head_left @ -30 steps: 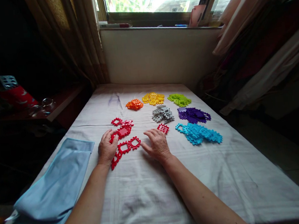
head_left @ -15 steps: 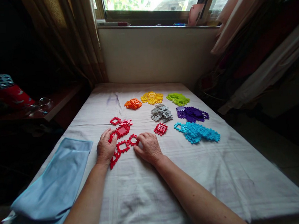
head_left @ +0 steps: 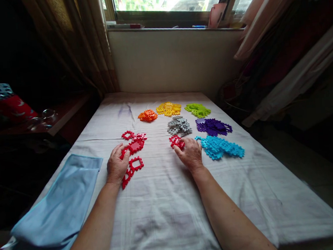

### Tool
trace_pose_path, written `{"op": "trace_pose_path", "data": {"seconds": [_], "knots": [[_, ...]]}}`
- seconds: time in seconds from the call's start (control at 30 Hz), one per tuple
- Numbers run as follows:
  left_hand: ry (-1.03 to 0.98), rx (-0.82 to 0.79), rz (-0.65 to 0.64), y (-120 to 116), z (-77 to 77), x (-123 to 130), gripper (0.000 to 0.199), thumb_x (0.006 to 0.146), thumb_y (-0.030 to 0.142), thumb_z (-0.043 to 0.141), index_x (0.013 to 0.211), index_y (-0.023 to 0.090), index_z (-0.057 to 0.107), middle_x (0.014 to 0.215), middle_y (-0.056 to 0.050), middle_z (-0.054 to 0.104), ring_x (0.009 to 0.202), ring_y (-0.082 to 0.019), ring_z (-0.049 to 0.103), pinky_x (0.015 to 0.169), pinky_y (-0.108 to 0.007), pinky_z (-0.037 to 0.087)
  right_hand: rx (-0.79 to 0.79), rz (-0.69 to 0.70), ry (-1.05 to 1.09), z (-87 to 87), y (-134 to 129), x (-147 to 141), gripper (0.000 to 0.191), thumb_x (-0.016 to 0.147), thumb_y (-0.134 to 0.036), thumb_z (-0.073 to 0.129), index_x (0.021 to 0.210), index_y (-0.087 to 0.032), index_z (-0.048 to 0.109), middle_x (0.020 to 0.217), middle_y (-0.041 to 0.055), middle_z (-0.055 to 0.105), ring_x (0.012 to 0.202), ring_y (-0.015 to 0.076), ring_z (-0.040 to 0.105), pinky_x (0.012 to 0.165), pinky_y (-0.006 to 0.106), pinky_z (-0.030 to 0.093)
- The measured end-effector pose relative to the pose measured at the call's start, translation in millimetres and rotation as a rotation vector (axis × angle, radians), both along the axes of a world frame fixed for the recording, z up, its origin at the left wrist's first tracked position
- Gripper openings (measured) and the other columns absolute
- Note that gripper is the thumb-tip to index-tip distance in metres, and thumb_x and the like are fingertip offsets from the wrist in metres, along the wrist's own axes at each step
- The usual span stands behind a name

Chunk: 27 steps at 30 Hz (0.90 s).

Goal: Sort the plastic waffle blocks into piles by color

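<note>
My left hand (head_left: 117,164) rests on the left cluster of red toothed pieces (head_left: 136,145), fingers slightly apart over their edge. A red square frame (head_left: 136,164) lies just right of it, beside red pieces (head_left: 126,178) nearer me. My right hand (head_left: 190,153) is at the small red stack (head_left: 176,141), fingers closed on a red piece at its near right side; the fingers partly hide it. The grey pile (head_left: 179,126) is just beyond, and the light blue pile (head_left: 221,147) lies to the right of that hand.
Orange (head_left: 147,115), yellow (head_left: 169,109) and green (head_left: 197,110) piles lie toward the far edge of the cloth-covered table (head_left: 169,219). A purple pile (head_left: 213,126) sits at the right. The folded blue cloth (head_left: 59,210) covers the left edge.
My right hand has moved right, from beside the red square frame to the small red stack, carrying a red piece. My left hand has stayed in place.
</note>
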<state>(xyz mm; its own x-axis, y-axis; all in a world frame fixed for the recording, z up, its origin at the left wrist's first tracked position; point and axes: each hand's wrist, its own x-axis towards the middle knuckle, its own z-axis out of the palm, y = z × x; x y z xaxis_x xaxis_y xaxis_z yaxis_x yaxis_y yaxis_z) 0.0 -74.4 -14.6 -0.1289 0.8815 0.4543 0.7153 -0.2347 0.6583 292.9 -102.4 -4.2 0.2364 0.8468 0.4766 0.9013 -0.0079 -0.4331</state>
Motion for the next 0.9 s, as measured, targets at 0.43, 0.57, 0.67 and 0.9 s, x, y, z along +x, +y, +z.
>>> {"op": "trace_pose_path", "data": {"seconds": [0.43, 0.57, 0.67, 0.9], "knots": [[-0.014, 0.005, 0.000, -0.4, 0.9, -0.8, 0.030, 0.084, 0.036, 0.054, 0.105, 0.022, 0.070, 0.127, -0.009, 0.065, 0.118, -0.024, 0.061, 0.107, -0.040, 0.047, -0.046, -0.095, 0.011, -7.0, 1.7, 8.5, 0.030, 0.081, -0.041, 0.063, 0.101, -0.019, 0.068, 0.102, 0.0111, 0.068, 0.098, 0.0285, 0.053, 0.088, 0.039, 0.034], [-0.018, 0.009, -0.002, -1.2, 2.1, -0.5, 0.031, 0.085, 0.035, 0.051, 0.105, 0.020, 0.070, 0.126, -0.010, 0.065, 0.118, -0.024, 0.061, 0.108, -0.040, 0.046, -0.029, -0.074, -0.002, -1.6, -0.4, 5.2, 0.029, 0.080, -0.039, 0.065, 0.102, -0.020, 0.069, 0.112, 0.0114, 0.066, 0.104, 0.0294, 0.052, 0.092, 0.041, 0.034], [-0.026, 0.017, -0.009, -0.4, 0.6, -1.6, 0.033, 0.087, 0.032, 0.046, 0.106, 0.021, 0.070, 0.126, -0.010, 0.066, 0.119, -0.023, 0.061, 0.110, -0.040, 0.044, 0.030, 0.020, -0.011, 1.8, -2.9, -5.7, 0.025, 0.083, -0.035, 0.062, 0.102, -0.021, 0.069, 0.117, 0.0105, 0.065, 0.109, 0.0279, 0.052, 0.096, 0.041, 0.034], [-0.047, 0.021, -0.002, 1.6, -0.6, -1.7, 0.035, 0.088, 0.029, 0.041, 0.106, 0.022, 0.070, 0.125, -0.007, 0.066, 0.119, -0.021, 0.060, 0.110, -0.038, 0.044, -0.056, 0.519, -0.057, 8.4, -13.8, -64.8, 0.022, 0.084, -0.030, 0.063, 0.105, -0.024, 0.069, 0.122, 0.0074, 0.067, 0.116, 0.0243, 0.054, 0.101, 0.040, 0.038]]}}
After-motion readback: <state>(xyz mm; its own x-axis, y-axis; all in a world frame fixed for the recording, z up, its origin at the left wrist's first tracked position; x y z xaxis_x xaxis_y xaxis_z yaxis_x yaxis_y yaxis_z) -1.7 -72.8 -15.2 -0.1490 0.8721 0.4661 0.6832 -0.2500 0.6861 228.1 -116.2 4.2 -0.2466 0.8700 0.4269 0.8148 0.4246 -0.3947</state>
